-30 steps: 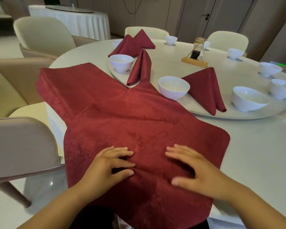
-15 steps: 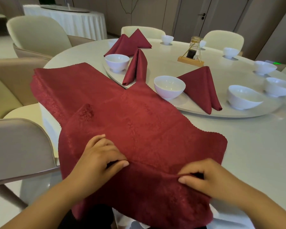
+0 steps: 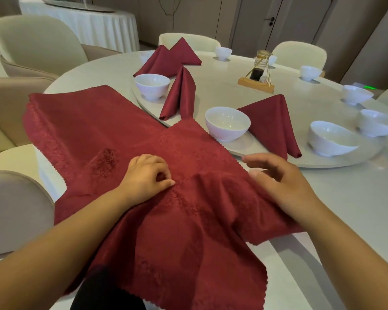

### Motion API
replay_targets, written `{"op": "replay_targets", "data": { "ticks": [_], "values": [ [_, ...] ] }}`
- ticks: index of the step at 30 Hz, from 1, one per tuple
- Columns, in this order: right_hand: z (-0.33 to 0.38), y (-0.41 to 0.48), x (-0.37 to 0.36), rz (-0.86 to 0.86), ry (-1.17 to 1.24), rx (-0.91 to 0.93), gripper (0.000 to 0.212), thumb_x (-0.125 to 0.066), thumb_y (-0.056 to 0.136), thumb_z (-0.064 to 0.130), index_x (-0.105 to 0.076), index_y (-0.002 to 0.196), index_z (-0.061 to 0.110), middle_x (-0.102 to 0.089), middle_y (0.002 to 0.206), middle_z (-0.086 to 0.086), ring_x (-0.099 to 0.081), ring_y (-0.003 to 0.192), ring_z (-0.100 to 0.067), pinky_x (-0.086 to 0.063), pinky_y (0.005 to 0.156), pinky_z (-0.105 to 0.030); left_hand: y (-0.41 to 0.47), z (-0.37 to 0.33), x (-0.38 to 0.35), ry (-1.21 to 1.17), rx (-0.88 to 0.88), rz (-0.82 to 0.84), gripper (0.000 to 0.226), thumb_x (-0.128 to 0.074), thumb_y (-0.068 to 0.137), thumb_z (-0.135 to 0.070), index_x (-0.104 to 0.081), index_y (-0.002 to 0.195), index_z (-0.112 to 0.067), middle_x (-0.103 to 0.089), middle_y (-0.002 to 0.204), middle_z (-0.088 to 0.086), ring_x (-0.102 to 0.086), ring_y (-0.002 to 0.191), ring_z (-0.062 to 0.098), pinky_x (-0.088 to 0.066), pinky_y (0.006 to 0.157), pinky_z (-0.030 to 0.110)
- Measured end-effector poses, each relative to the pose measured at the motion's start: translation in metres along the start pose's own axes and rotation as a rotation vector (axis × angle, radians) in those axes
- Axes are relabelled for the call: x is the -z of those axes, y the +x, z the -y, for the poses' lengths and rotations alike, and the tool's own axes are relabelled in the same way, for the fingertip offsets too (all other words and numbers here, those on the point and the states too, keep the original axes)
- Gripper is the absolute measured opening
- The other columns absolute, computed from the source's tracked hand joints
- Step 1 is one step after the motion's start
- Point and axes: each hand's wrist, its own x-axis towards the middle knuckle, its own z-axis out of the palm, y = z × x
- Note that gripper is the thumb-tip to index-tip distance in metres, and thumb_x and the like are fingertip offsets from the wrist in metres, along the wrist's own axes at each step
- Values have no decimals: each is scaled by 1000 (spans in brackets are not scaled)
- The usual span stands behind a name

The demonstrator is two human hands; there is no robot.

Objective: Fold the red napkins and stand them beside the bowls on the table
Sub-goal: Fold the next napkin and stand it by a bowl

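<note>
Top red napkin [image 3: 188,231] lies open, bunched mid-cloth, spilling off the table's [image 3: 356,198] near edge over a second flat napkin [image 3: 81,121]. Folded napkins [image 3: 179,95] stand upright beside white bowls [image 3: 227,123].

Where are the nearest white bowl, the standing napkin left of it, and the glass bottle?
nearest white bowl [image 3: 227,123]: head view, its hollow inside.
standing napkin [image 3: 179,95]: head view, its front fold.
glass bottle [image 3: 259,66]: head view, its glass body.
</note>
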Motion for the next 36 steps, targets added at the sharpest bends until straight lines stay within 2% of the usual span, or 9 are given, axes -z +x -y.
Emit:
{"op": "replay_targets", "data": {
  "ticks": [3,7,12,16,21,23,27,33,36],
  "values": [
    [-2,-26,0,142,-261,298,35,-60,75,55,-60,105,37,-51,127,21,-45,121,2,-30,102,-13,2,5,-2,-104,-13,-64,60,-38,52,-69,-62,85,-25,-51,104,-12,-38,103,8,-19,88,27],
    [-12,-58,-14,318,-604,597,48,-51,76,65,-51,116,38,-42,136,14,-32,134,-10,-22,109,-31,0,5,-3,-89,-213,-186,20,-56,61,-49,-54,67,-30,-52,74,-18,-39,74,2,-25,68,22],
    [-38,-62,-23,548,-909,468,75,-33,62,83,-43,122,39,-49,134,11,-33,128,-8,-25,105,-36,-1,4,9,-115,-170,-62,51,-40,60,-67,-72,66,-27,-53,66,-29,-48,78,0,-27,79,17],
    [-49,-52,-25,481,-758,333,65,-21,79,77,-49,118,34,-56,127,11,-38,121,-4,-35,95,-35,-23,-10,39,-94,-234,-13,61,-31,66,-84,-65,90,-40,-54,72,-39,-49,90,-6,-28,85,21],
    [-46,-44,-38,314,-709,314,57,-24,85,70,-66,100,34,-64,114,13,-45,113,-6,-40,87,-28,-94,-42,43,-3,-580,29,57,-27,82,-74,-56,107,-33,-66,103,-19,-52,98,-6,-38,88,19],
    [-41,-38,-38,285,-590,208,62,-34,74,71,-70,101,29,-62,117,15,-45,114,1,-38,96,-26,-112,-43,30,113,-532,135,67,-15,77,-81,-45,118,-36,-62,112,-22,-47,105,-7,-39,92,16],
    [-39,-34,-39,294,-492,132,47,-53,75,56,-69,106,25,-55,121,18,-37,117,10,-29,102,-16,-117,-40,12,180,-496,153,61,-36,66,-70,-47,116,-36,-65,111,-18,-51,106,-3,-37,90,19],
    [-37,-39,-26,375,-308,6,24,-70,79,22,-65,101,31,-49,118,24,-42,107,20,-25,97,-1,-111,-37,26,-38,-519,118,33,-49,68,-32,-66,97,-31,-71,94,-14,-56,93,-2,-43,76,16],
    [-34,-45,-19,347,-249,-32,31,-71,78,17,-60,91,42,-49,112,30,-41,104,27,-25,90,4,-108,-40,39,-254,-331,170,34,-44,72,-33,-66,98,-39,-67,96,-22,-58,88,-2,-46,75,13]
  ]
}}
